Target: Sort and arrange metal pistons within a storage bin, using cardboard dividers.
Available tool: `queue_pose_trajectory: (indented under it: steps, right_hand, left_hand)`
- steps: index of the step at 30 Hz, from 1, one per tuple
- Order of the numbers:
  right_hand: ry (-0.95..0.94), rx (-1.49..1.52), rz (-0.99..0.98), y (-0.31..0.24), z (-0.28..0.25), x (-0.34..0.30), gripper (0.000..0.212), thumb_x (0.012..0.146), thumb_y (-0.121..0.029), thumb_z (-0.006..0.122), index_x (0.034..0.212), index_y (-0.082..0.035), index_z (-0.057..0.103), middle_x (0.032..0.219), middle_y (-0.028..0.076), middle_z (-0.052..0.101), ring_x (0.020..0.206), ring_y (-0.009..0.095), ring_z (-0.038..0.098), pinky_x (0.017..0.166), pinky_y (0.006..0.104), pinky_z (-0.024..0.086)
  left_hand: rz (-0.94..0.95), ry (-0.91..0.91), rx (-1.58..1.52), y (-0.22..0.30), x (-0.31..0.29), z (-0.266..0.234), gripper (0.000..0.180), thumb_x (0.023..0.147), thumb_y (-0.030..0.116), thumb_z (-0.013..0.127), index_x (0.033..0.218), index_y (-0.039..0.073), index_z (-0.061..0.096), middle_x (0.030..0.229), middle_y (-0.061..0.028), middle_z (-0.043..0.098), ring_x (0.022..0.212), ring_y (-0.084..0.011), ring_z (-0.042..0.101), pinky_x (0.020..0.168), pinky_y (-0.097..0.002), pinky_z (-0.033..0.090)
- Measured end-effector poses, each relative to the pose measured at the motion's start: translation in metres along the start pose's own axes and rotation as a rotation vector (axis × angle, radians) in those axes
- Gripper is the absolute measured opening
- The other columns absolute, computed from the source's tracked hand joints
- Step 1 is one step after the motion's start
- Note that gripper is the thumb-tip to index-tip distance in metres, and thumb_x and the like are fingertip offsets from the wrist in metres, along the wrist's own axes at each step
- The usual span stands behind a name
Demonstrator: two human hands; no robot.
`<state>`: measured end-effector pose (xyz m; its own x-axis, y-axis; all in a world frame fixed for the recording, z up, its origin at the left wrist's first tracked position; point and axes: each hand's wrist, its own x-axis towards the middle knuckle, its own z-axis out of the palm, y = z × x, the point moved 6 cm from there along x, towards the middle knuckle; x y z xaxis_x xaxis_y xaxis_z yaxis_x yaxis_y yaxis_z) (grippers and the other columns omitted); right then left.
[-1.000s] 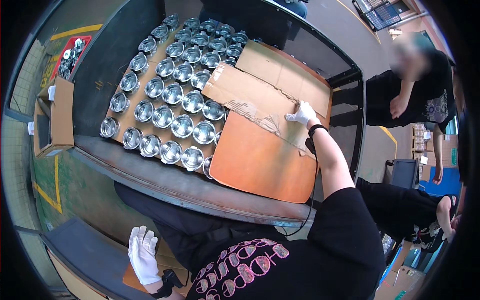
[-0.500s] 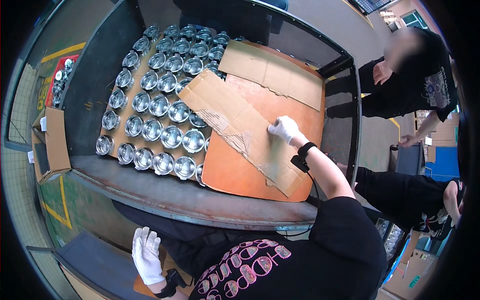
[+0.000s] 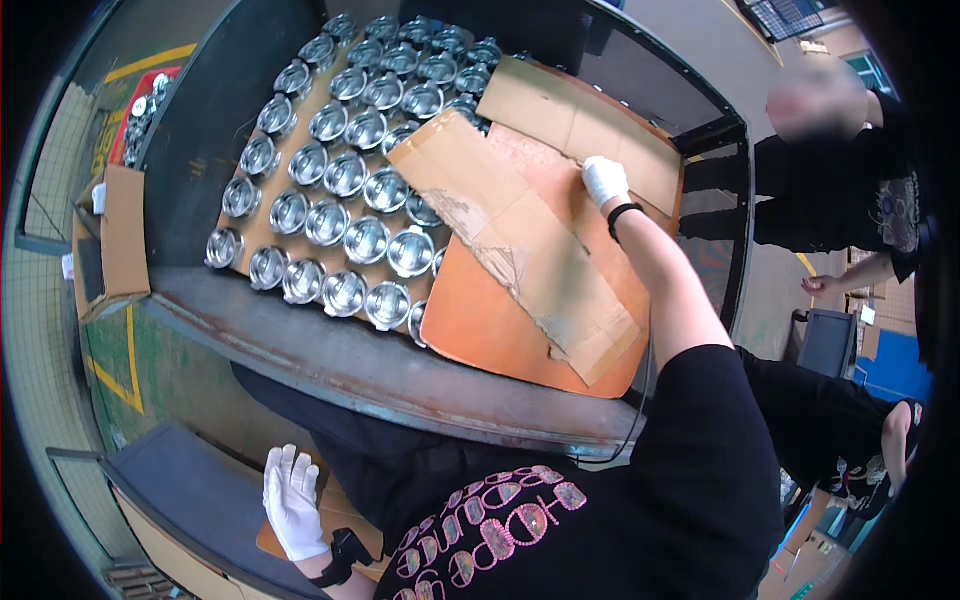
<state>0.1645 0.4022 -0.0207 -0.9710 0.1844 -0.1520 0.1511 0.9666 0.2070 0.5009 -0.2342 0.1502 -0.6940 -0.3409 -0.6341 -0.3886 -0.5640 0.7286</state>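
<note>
My right hand [image 3: 606, 181], in a white glove, reaches into a dark metal bin. Its fingers are curled closed at the torn near edge of the far cardboard strip [image 3: 545, 105] and appear to pinch it. A second cardboard strip [image 3: 520, 240] lies slantwise over an orange-brown board [image 3: 470, 320], its far left end over some pistons. Rows of shiny metal pistons [image 3: 346, 174] stand on brown cardboard to the left; the board and strips cover part of them. Outside the bin, at lower left, my gloved left hand [image 3: 292, 505] is open with fingers stretched and holds nothing.
The bin's worn front rim [image 3: 330, 365] runs between my body and the pistons. An open cardboard box [image 3: 115, 240] and a red crate [image 3: 148, 110] of metal parts stand beyond the left wall. Two people in black stand at right, one [image 3: 835, 190] close to the bin.
My right hand has moved away from the slanted strip to the far strip's edge. Both strips lie as before on the board. The view has shifted slightly; my left hand stays open.
</note>
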Motion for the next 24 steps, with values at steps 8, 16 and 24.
queue_pose_trajectory:
  steps: [8,16,24]
  right_hand:
    - [0.183,-0.014,-0.173,-0.028,-0.043,-0.074,0.012,0.081,-0.008,0.055,0.078,-0.005,0.066,0.070,0.014,0.066,0.064,0.027,0.067,0.056,0.0380,0.054]
    - [0.291,-0.042,0.132,0.020,0.000,-0.040,0.018,0.088,-0.008,0.048,0.095,-0.002,0.063,0.079,0.018,0.066,0.073,0.033,0.067,0.062,0.0419,0.055]
    - [0.045,0.016,0.037,-0.004,0.007,-0.001,0.023,0.087,-0.010,0.047,0.090,-0.006,0.070,0.091,0.020,0.069,0.085,0.036,0.068,0.075,0.0429,0.054]
  left_hand:
    - [-0.030,-0.053,-0.017,-0.006,0.015,-0.004,0.042,0.100,0.021,0.046,0.135,-0.002,0.043,0.125,-0.0171,0.056,0.106,-0.0264,0.060,0.088,-0.0371,0.054]
    - [-0.010,-0.103,0.016,-0.001,0.003,-0.022,0.043,0.099,0.023,0.047,0.135,0.000,0.044,0.127,-0.0155,0.057,0.108,-0.0266,0.061,0.089,-0.0369,0.054]
    - [-0.004,0.110,-0.047,-0.018,-0.020,-0.053,0.044,0.100,0.025,0.047,0.135,-0.001,0.044,0.124,-0.0161,0.057,0.104,-0.0259,0.061,0.087,-0.0354,0.054]
